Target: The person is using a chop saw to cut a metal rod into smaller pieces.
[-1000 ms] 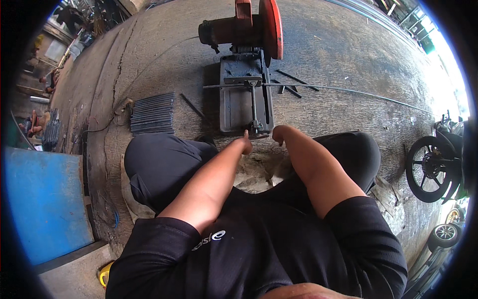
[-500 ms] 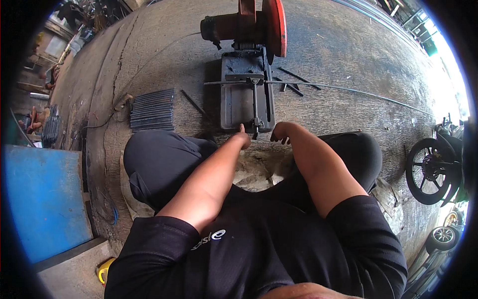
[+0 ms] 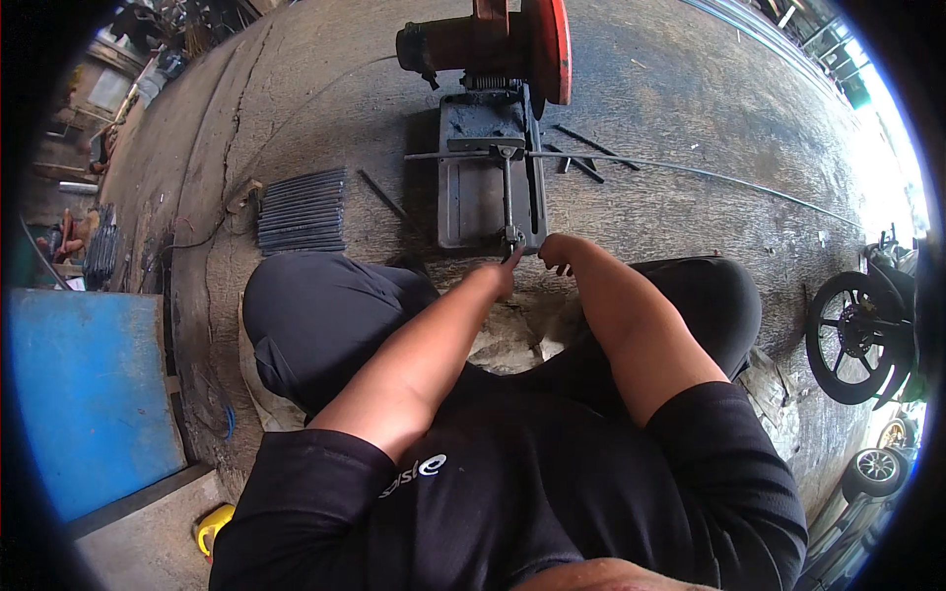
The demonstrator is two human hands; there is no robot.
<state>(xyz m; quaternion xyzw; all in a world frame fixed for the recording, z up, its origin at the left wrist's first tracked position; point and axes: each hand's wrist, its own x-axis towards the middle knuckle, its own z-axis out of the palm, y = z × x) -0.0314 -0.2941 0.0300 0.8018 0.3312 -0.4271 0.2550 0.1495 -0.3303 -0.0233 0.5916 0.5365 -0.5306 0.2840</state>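
The left hand (image 3: 499,284) is at the near end of the vise screw (image 3: 507,192) on a red cut-off saw (image 3: 547,54); the right hand (image 3: 558,250), curled, is just beside the near corner. A long metal rod (image 3: 709,175) crosses the saw, and short dark rods (image 3: 302,212) lie in a row to its left

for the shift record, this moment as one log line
left hand: at clamp screw, contact unclear | right hand: beside saw base | long rod: across saw base | short rods: row at left
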